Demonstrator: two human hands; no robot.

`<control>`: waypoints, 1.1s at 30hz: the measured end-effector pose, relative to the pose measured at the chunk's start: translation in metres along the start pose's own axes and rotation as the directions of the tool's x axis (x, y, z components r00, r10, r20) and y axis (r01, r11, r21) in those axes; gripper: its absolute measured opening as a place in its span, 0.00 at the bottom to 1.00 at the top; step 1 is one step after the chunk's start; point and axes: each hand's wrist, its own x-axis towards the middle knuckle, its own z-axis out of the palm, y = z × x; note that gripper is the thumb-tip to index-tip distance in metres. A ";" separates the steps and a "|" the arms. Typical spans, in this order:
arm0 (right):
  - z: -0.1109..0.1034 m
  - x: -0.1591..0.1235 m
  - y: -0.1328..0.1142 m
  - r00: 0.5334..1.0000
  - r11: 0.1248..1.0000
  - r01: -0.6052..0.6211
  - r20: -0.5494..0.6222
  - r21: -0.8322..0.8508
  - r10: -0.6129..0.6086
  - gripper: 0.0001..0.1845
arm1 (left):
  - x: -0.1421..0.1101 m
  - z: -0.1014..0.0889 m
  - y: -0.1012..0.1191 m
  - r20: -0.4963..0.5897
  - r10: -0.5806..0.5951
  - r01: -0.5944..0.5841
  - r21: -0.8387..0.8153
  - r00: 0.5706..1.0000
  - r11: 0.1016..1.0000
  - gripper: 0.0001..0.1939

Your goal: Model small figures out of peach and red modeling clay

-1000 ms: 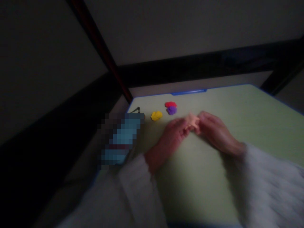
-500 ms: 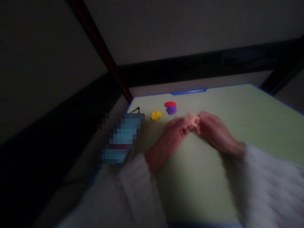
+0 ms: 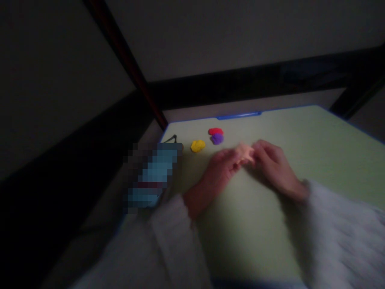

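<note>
A pale peach, star-shaped piece of modelling clay (image 3: 246, 152) is held between both hands above the table. My left hand (image 3: 221, 166) is closed on its left side, with the thumb on top and the fingers curled beneath. On the opposite side, my right hand (image 3: 272, 164) pinches the edge of the clay between thumb and fingers. Beyond the hands, a yellow lump of clay (image 3: 197, 145) lies on the table. To its right, a purple lump (image 3: 217, 139) rests against a red lump (image 3: 215, 131).
The pale green table (image 3: 313, 160) has a blue edge and a blue handle-like strip (image 3: 239, 116) at the far side. At the left lies a blurred-out light blue object (image 3: 156, 172) with a dark loop at its top. A dark wall stands behind.
The fingers of my right hand have shifted slightly on the peach clay, and the back of the hand is turned a little. My left hand keeps its grip. The other lumps stay put.
</note>
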 end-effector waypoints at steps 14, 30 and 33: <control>-0.002 -0.003 0.005 0.994 0.962 0.082 -0.050 -0.262 -0.099 0.15 | -0.001 0.000 -0.002 0.013 0.021 -0.021 0.010 1.000 1.000 0.09; -0.001 -0.003 0.000 0.999 0.977 0.029 -0.033 -0.210 -0.036 0.16 | 0.002 -0.002 -0.005 -0.062 0.088 -0.086 0.045 0.994 0.995 0.10; -0.002 -0.003 0.002 0.997 0.962 0.054 -0.041 -0.268 -0.068 0.15 | 0.001 -0.001 -0.005 -0.071 0.090 -0.087 0.052 0.993 0.995 0.10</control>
